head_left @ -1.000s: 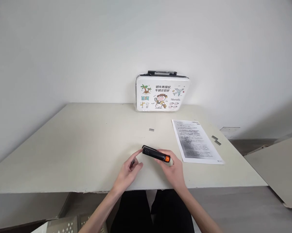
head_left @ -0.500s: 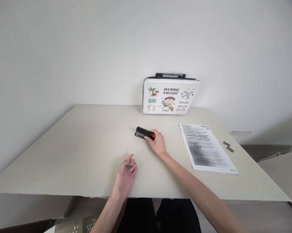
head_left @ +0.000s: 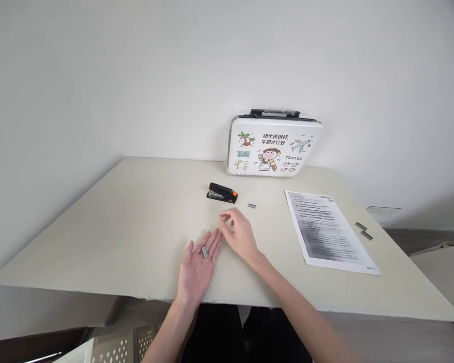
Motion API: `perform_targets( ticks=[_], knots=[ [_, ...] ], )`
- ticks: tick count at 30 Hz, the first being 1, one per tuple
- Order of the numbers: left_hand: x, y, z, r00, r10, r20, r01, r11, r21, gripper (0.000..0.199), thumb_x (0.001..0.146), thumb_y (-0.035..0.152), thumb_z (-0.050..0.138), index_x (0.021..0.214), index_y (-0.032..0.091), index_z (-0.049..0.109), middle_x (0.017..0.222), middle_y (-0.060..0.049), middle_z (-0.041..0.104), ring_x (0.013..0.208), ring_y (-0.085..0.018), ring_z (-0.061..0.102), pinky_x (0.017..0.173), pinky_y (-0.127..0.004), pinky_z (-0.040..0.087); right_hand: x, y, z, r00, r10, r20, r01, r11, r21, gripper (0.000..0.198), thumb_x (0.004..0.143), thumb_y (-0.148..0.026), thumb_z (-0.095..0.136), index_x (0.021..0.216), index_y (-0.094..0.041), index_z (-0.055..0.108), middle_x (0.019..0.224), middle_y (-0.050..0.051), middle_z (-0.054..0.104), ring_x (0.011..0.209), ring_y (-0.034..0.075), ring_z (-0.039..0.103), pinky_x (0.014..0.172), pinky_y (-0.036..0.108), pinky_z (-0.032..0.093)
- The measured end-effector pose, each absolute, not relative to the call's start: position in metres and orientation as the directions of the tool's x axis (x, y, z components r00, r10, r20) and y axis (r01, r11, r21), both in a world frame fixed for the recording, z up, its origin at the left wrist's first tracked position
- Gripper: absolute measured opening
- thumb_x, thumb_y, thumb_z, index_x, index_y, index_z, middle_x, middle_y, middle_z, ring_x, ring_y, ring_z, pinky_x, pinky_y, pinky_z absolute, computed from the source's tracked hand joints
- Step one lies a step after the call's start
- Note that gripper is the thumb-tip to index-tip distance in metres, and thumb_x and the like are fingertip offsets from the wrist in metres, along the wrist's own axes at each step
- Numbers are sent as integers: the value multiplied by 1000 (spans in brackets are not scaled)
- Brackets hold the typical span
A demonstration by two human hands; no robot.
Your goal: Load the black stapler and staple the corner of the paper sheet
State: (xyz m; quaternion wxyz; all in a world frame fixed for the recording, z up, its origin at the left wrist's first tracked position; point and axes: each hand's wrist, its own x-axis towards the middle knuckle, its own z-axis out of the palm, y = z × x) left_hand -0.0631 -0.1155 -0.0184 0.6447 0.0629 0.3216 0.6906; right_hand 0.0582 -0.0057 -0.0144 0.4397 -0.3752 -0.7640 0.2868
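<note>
My left hand (head_left: 198, 272) lies palm up near the front of the table, its fingers stretched out. A short grey strip of staples (head_left: 204, 252) rests loose across its fingers. My right hand (head_left: 240, 234) hovers just to the right of the left fingertips, fingers loosely bent, with nothing visible in it. Beyond it a black stapler (head_left: 222, 193) with an orange button lies on the table, untouched by either hand. Another staple strip (head_left: 252, 205) sits to the right of the stapler.
A printed sheet of paper (head_left: 327, 232) lies on the right of the table (head_left: 109, 227). Two more staple strips (head_left: 364, 230) are beside it, close to the right edge. At the back, a white case (head_left: 274, 146) with cartoon pictures leans by the wall.
My right hand has let go of the stapler and come back toward my left hand. My left fingers have uncurled, showing the staple strip. The view has shifted slightly.
</note>
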Motion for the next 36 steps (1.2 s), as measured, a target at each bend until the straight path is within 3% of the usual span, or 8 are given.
perform_targets(
  ticks=[2, 6, 10, 15, 20, 28, 32, 36],
  knots=[
    [-63, -116, -20, -171, 933, -316, -831, 36, 555, 45, 103, 43, 48, 132, 13, 64, 144, -19, 63, 143, -30, 53, 122, -51, 41, 63, -36, -14, -403, 841, 362, 313, 498, -809, 15, 102, -37, 54, 106, -26, 63, 101, 4, 70, 87, 19, 69, 83, 34, 55],
    [-61, -118, -19, -175, 939, -297, -748, 70, 660, 48, 103, 49, 50, 134, 16, 66, 148, -16, 61, 144, -31, 52, 121, -51, 41, 58, -72, -20, -433, 865, 254, 392, 435, -811, 27, 91, -39, 71, 112, -27, 61, 106, 4, 71, 89, 22, 70, 77, 36, 56],
    [-58, -119, -18, -155, 958, -240, -665, 78, 743, 50, 102, 54, 53, 134, 18, 67, 154, -13, 57, 147, -31, 47, 124, -49, 36, 52, -81, -22, -396, 889, 230, 369, 383, -847, 12, 92, -29, 68, 103, -27, 62, 97, 1, 70, 80, 19, 68, 73, 34, 55],
    [-57, -115, -12, -133, 955, -265, -738, 83, 670, 42, 104, 41, 53, 133, 13, 65, 150, -18, 59, 146, -30, 49, 127, -47, 31, 90, -74, -19, -362, 910, 205, 280, 315, -907, 10, 93, -28, 64, 103, -25, 65, 100, 2, 74, 81, 18, 70, 70, 31, 56],
    [-54, -111, -4, -216, 908, -358, -814, 35, 580, 40, 106, 26, 44, 140, 10, 58, 143, -22, 64, 137, -30, 60, 122, -48, 42, 208, -48, -24, -155, 957, 246, 375, 287, -882, 20, 96, -38, 58, 105, -23, 68, 106, 7, 76, 86, 22, 72, 69, 33, 56],
    [-51, -107, -3, -277, 885, -374, -785, 16, 619, 27, 103, 17, 45, 112, 9, 69, 124, -20, 71, 124, -28, 69, 108, -40, 57, 420, 0, -57, 276, 896, 349, 752, 25, -658, 36, 89, -50, 58, 103, -21, 74, 101, 10, 78, 77, 24, 71, 78, 40, 54],
    [-51, -108, -4, -283, 883, -375, -783, 14, 622, 27, 103, 16, 45, 109, 10, 70, 116, -17, 73, 117, -26, 72, 101, -37, 61, 457, 17, -77, 341, 876, 340, 782, -65, -619, 39, 85, -49, 58, 101, -19, 76, 99, 12, 78, 77, 26, 71, 81, 41, 52],
    [-51, -109, -4, -295, 875, -384, -788, 4, 616, 27, 102, 16, 45, 106, 12, 71, 109, -15, 73, 111, -23, 73, 97, -36, 62, 461, 20, -86, 427, 849, 310, 683, -78, -726, 43, 79, -50, 63, 106, -18, 74, 102, 12, 79, 79, 27, 72, 83, 41, 52]
  ],
)
